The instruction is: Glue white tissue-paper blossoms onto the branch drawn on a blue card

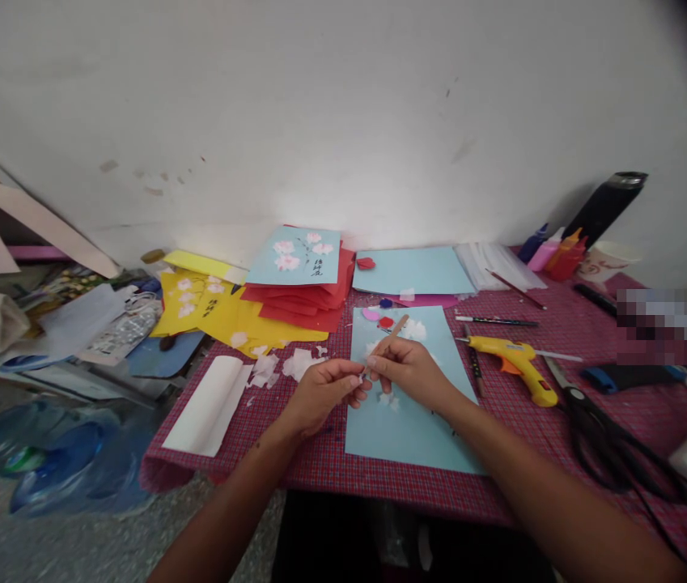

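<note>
A flat wooden craft stick (401, 325) rises from my right hand (411, 374), whose fingers are closed around it. My left hand (324, 392) meets it fingertip to fingertip in a pinch; whatever is between those fingers is too small to make out. Both hands are above a light blue sheet (407, 441) bearing white tissue petals (389, 402). At the sheet's top edge are small red (386, 322), pink (371, 314) and dark blue (386, 303) pieces. Torn white tissue (302, 363) lies beside my left hand, and a folded white paper roll (206, 405) is farther left.
Right of the sheet are a yellow glue gun (510, 354), black scissors (607, 433), brushes (497, 321) and paint bottles (561, 255). A black flask (607, 206) stands near the wall. Red paper (307, 304) and yellow sheets (282, 321) are stacked behind. Water jugs (69, 453) lie on the floor.
</note>
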Demonstrator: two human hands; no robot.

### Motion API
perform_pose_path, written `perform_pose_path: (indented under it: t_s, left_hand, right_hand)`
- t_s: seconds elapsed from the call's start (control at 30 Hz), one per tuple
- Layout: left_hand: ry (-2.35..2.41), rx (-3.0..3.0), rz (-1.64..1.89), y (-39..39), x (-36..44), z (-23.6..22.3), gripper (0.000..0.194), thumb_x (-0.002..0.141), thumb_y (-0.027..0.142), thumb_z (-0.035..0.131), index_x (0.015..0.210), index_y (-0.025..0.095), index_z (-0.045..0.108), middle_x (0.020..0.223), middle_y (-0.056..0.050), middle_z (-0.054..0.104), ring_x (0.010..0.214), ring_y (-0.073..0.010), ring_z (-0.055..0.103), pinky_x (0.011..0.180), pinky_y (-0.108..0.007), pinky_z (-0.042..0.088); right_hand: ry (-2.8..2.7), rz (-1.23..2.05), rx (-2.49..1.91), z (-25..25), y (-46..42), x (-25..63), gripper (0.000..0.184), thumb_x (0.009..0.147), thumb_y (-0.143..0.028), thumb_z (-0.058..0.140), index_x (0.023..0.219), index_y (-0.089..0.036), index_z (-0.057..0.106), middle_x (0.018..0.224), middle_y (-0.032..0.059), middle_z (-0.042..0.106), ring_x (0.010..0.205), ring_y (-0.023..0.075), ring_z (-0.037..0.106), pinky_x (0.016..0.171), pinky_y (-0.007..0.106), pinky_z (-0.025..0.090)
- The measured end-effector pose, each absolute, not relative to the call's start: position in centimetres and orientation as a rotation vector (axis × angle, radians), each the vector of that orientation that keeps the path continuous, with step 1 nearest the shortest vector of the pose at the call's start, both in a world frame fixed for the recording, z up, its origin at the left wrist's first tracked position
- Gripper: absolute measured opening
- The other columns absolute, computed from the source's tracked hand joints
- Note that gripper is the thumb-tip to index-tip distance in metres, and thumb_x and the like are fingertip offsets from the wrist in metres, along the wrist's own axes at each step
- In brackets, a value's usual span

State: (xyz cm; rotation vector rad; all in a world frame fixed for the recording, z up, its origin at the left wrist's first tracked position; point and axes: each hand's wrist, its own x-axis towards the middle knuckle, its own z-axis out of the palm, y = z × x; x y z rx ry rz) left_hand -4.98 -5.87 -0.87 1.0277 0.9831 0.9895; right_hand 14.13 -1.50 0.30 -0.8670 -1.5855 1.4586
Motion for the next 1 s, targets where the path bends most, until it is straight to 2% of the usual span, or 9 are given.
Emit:
perform_pose_path:
  t_s: [0.3, 0.53, 0.67, 0.83, 1.0]
  left_hand:
    - [1.11, 1.384, 1.027, -6.2, -5.0, -0.5, 0.02, 0.084, 0.029, 0.066, 0.1, 0.018, 0.071, 0.086, -0.005, 0.074, 0.071, -0.0138, 0.065, 0.066, -0.025, 0.051]
    - [1.162, 1.398, 1.039, -6.3, -5.0, -0.5, 0.023, 0.084, 0.03, 0.065, 0.104, 0.02, 0.071, 0.087, -0.005, 0.075, 0.073, -0.0164, 0.068, 0.07, -0.028, 0.053]
    - [1.244, 1.485, 1.0, -6.5, -5.1, -0.4, 0.024, 0.085, 0.033, 0.065, 0.106, 0.023, 0.072, 0.091, -0.005, 0.075, 0.074, -0.0182, 0.068, 0.071, -0.03, 0.052]
    - [1.304, 1.95, 0.926, -7.2, -5.0, -0.9, 0.023, 0.09, 0.028, 0.06, 0.107, 0.025, 0.074, 0.101, -0.008, 0.075, 0.095, -0.0248, 0.066, 0.09, -0.037, 0.048]
    - [1.211, 2.164, 0.867, -8.5, -4.5, -1.2, 0.029, 0.091, 0.022, 0.057, 0.115, 0.024, 0.072, 0.129, -0.012, 0.065, 0.122, -0.0291, 0.056, 0.108, -0.045, 0.037]
  right_hand:
    - [-1.573, 1.401, -0.924, 0.0, -2.0, 13.6, 0.028, 0.083, -0.041, 0.067, 0.072, -0.017, 0.06, 0.066, 0.0014, 0.068, 0.043, 0.0104, 0.059, 0.042, 0.022, 0.044]
    - [-1.535, 1.479, -0.835, 0.3, -2.0, 13.8, 0.016, 0.084, -0.034, 0.064, 0.085, -0.018, 0.06, 0.062, -0.004, 0.061, 0.045, 0.0093, 0.054, 0.044, 0.022, 0.042]
    - [-1.425, 1.421, -0.853, 1.1, -1.7, 14.5, 0.016, 0.081, -0.033, 0.065, 0.081, -0.019, 0.058, 0.061, -0.0038, 0.06, 0.044, 0.0093, 0.051, 0.045, 0.023, 0.04]
    - [-1.305, 1.365, -0.808, 1.5, -1.3, 15.0, 0.017, 0.081, -0.033, 0.067, 0.08, -0.02, 0.055, 0.059, -0.0051, 0.057, 0.043, 0.0089, 0.048, 0.045, 0.024, 0.038]
    - [-1.318, 1.347, -0.82, 1.5, -1.4, 14.9, 0.016, 0.082, -0.031, 0.066, 0.081, -0.02, 0.055, 0.058, -0.0053, 0.057, 0.044, 0.0092, 0.048, 0.046, 0.025, 0.038]
